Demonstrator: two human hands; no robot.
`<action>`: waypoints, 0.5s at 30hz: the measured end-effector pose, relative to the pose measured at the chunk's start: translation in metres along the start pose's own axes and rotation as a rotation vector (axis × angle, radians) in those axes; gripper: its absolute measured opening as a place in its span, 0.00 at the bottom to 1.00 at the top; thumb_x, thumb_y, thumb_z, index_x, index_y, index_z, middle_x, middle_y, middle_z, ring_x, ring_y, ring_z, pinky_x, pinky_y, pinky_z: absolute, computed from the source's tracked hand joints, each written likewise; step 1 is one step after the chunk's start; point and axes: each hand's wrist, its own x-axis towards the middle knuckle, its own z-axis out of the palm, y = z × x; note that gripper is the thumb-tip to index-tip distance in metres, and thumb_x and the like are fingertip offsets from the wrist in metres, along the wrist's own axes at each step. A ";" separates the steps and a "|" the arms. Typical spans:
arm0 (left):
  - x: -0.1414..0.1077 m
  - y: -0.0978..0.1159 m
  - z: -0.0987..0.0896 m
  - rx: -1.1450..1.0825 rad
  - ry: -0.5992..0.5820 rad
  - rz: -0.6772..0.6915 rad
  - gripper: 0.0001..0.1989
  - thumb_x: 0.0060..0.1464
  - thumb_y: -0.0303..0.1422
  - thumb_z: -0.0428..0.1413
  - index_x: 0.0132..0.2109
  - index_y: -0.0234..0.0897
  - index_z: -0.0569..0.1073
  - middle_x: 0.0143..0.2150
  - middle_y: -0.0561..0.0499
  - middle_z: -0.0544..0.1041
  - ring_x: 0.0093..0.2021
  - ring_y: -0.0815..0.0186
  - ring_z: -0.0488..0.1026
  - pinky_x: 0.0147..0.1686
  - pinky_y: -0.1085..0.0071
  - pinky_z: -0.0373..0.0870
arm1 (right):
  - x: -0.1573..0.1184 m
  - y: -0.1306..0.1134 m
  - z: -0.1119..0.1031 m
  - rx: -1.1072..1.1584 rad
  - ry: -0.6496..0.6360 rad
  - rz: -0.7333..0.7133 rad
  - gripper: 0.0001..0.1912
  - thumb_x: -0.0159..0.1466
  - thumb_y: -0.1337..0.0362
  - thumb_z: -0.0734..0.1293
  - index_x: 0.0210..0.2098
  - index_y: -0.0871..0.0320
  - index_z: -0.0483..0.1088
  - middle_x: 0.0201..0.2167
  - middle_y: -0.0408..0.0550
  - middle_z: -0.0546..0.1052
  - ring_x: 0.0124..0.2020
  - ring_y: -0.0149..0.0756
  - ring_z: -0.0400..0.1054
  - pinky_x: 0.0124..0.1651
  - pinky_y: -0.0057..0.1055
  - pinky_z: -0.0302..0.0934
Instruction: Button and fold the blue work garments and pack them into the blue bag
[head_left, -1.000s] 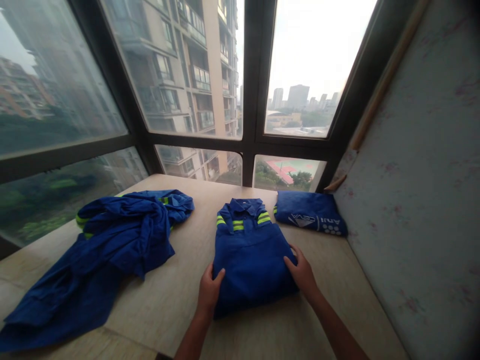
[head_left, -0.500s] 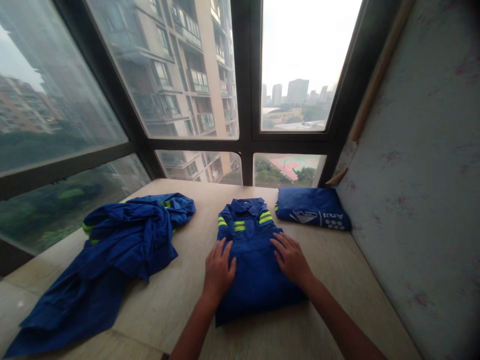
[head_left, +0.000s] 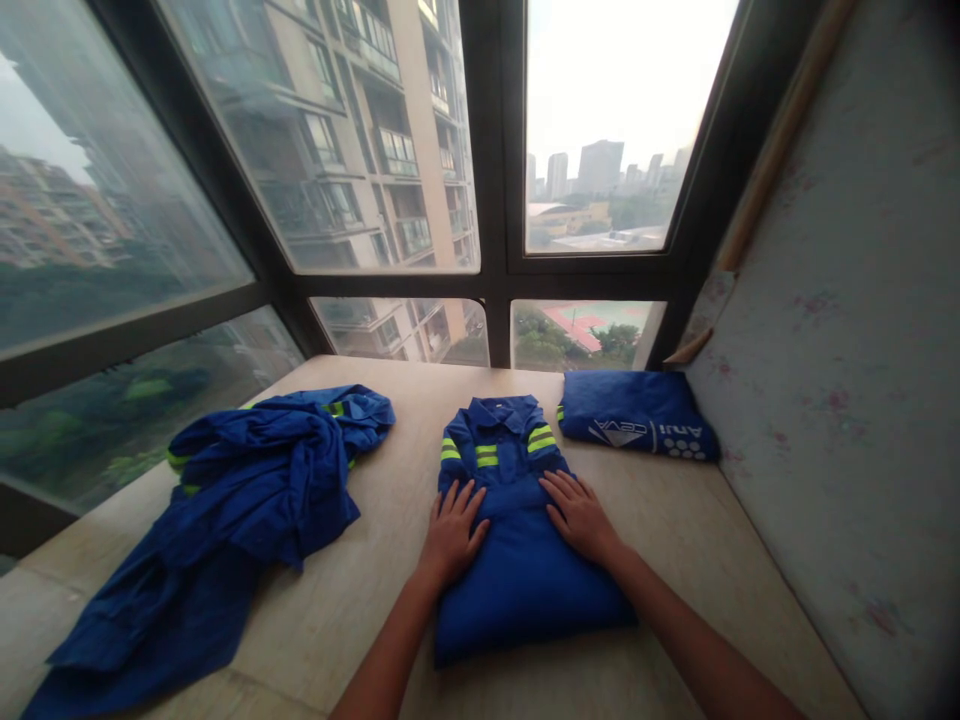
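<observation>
Left hand (head_left: 454,532) and right hand (head_left: 583,517), a second ago at its sides, now lie spread atop the folded blue jacket (head_left: 529,595), apparently smoothing rather than gripping it

Lower centre: folded blue jacket (head_left: 536,595) on pale ledge (head_left: 360,590) — left hand (head_left: 452,535) and right hand (head_left: 581,517) laid flat on top. Left: crumpled blue garment (head_left: 247,490). Centre right: folded lettered bundle (head_left: 637,410) near floral wall (head_left: 847,400). Top: dark window frames (head_left: 493,150).
</observation>
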 end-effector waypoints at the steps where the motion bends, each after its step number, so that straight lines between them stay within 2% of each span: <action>1: -0.005 0.003 0.000 0.004 0.003 0.005 0.28 0.65 0.45 0.46 0.68 0.47 0.59 0.70 0.48 0.60 0.70 0.48 0.51 0.67 0.44 0.46 | -0.005 -0.002 -0.001 0.000 0.002 -0.004 0.25 0.71 0.59 0.55 0.65 0.52 0.60 0.66 0.49 0.64 0.68 0.44 0.53 0.68 0.51 0.46; 11: -0.087 0.031 0.004 0.016 0.012 0.035 0.29 0.65 0.42 0.47 0.70 0.52 0.53 0.72 0.51 0.56 0.71 0.48 0.50 0.65 0.41 0.50 | -0.089 -0.029 -0.012 0.012 -0.040 -0.014 0.27 0.71 0.58 0.55 0.68 0.49 0.55 0.69 0.45 0.59 0.69 0.45 0.50 0.68 0.53 0.47; 15: -0.108 0.038 0.003 -0.009 0.016 0.068 0.30 0.64 0.41 0.49 0.70 0.52 0.53 0.72 0.50 0.56 0.71 0.48 0.49 0.65 0.40 0.51 | -0.116 -0.041 -0.015 0.045 -0.033 -0.006 0.28 0.70 0.58 0.56 0.69 0.49 0.54 0.68 0.47 0.59 0.69 0.46 0.50 0.69 0.54 0.46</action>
